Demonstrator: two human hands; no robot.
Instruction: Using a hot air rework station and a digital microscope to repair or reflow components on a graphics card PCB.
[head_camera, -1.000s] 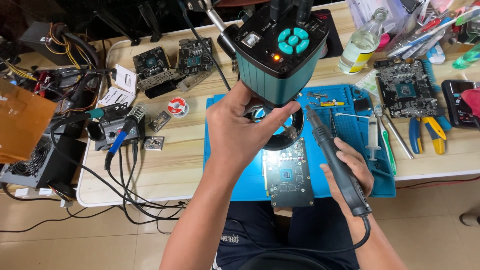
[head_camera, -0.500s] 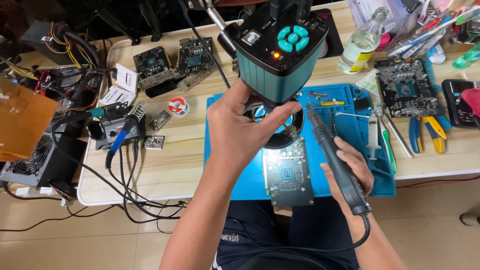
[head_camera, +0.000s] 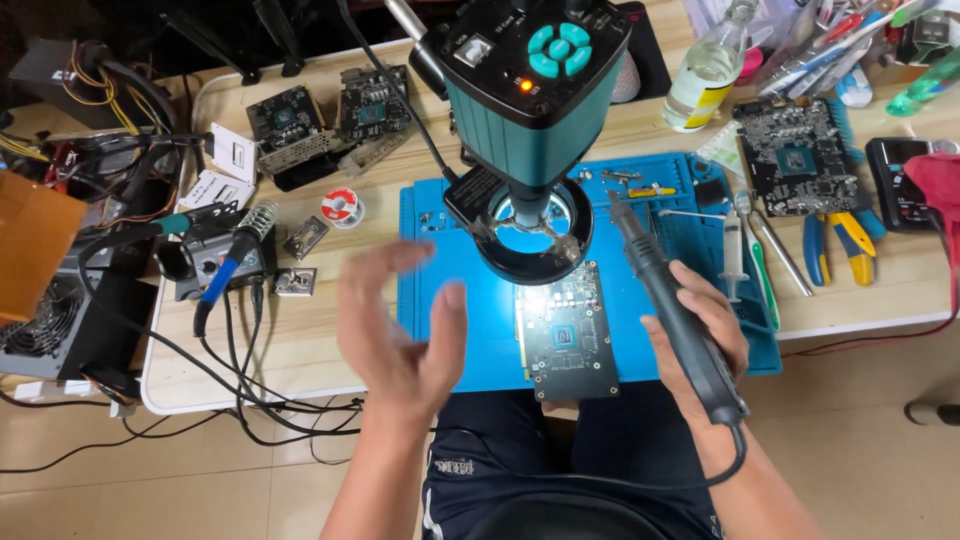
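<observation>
Head view: circuit board (head_camera: 568, 330) between splayed left hand (head_camera: 400, 330) and right hand (head_camera: 700, 330) gripping hot-air wand (head_camera: 670, 290)

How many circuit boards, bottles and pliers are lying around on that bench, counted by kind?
Circuit boards: 4 (one on the blue mat, two at the back left, one at the right)
Bottles: 2 (clear, green)
Yellow-handled pliers: 1
Total: 7
</observation>
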